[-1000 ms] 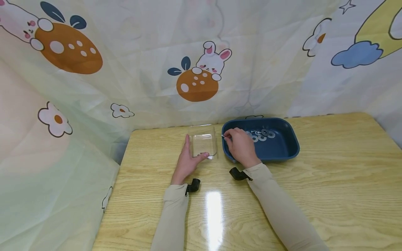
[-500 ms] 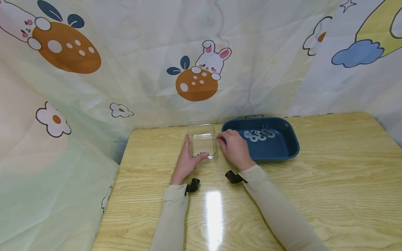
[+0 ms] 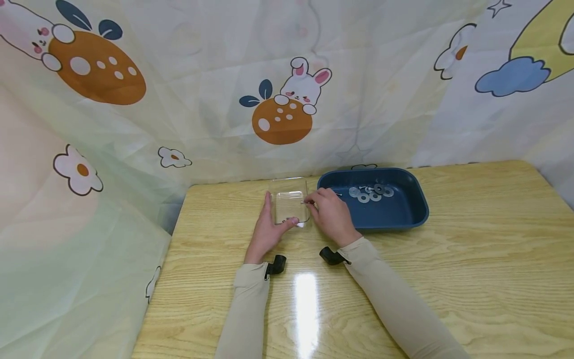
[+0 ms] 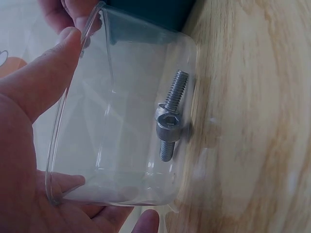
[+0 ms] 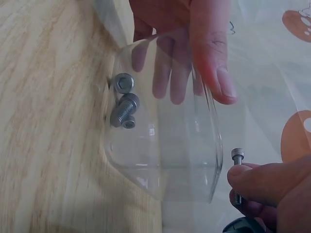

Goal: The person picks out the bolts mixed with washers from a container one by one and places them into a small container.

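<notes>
Leftward from the deep, dark-blue plastic tray (image 3: 381, 217), my right hand (image 3: 331, 213) has moved to the right rim of a clear, rectangular plastic box (image 4: 126, 165), while my left hand (image 3: 264, 234) stays in place. A pale printed cloth (image 3: 202, 99) hangs behind the light wood-grain tabletop (image 3: 484, 239), where the tray stands just right of the box. My left hand is spread round the box, holding it between thumb and fingers. Flat grey metal washers (image 3: 354, 192) lie clustered in the tray. My right hand pinches a grey metal socket-head bolt (image 5: 237, 154) between thumb and fingertips, its head pointing leftward. Similar threaded bolts (image 4: 177, 90) rest on the floor of the box.

To do this well, I'd bring the whole bolt inside the rim before easing the pinch, let it down low so it doesn't knock the thin wall, and keep the left hand steady, since so light a box could slide.

My right hand covers the tray's left end, where one slim metal piece (image 3: 339, 194) shows only in part. The bolts in the box overlap; I make out at least two. How far the pinched one reaches past the rim, I cannot tell.
</notes>
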The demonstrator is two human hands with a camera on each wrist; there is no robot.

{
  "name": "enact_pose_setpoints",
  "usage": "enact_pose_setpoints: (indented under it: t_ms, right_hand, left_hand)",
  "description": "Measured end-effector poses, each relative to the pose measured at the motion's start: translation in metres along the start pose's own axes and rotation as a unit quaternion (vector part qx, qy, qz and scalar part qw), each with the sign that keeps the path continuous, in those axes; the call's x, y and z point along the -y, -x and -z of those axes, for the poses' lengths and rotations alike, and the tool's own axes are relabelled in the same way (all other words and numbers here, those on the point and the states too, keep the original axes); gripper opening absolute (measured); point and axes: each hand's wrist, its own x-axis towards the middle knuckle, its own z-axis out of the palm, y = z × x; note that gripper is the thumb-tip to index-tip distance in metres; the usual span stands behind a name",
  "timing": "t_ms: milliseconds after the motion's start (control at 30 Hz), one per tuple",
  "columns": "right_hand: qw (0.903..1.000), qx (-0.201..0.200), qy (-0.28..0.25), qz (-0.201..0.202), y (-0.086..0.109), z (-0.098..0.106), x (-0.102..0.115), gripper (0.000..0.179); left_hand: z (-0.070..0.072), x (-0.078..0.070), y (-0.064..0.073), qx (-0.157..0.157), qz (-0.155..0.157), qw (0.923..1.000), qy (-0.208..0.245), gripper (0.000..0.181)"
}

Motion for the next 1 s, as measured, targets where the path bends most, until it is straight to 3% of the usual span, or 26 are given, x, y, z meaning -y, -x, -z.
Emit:
enact_pose_setpoints:
  t_ms: [667,1000]
  right_hand:
    - [0.9983,0.040,0.009,0.043,0.0007,-0.0061,0.0038,0.007]
    - [0.9979,0.036,0.011,0.052,0.0016,-0.0066,0.0018,0.008]
  left_hand:
    - [0.0010,-0.0010,0.0025,-0.003,0.002,1.0000,-0.003,0.115]
    - [0.0008,-0.0002,0.0013,0.000,-0.004,1.0000,-0.004,0.115]
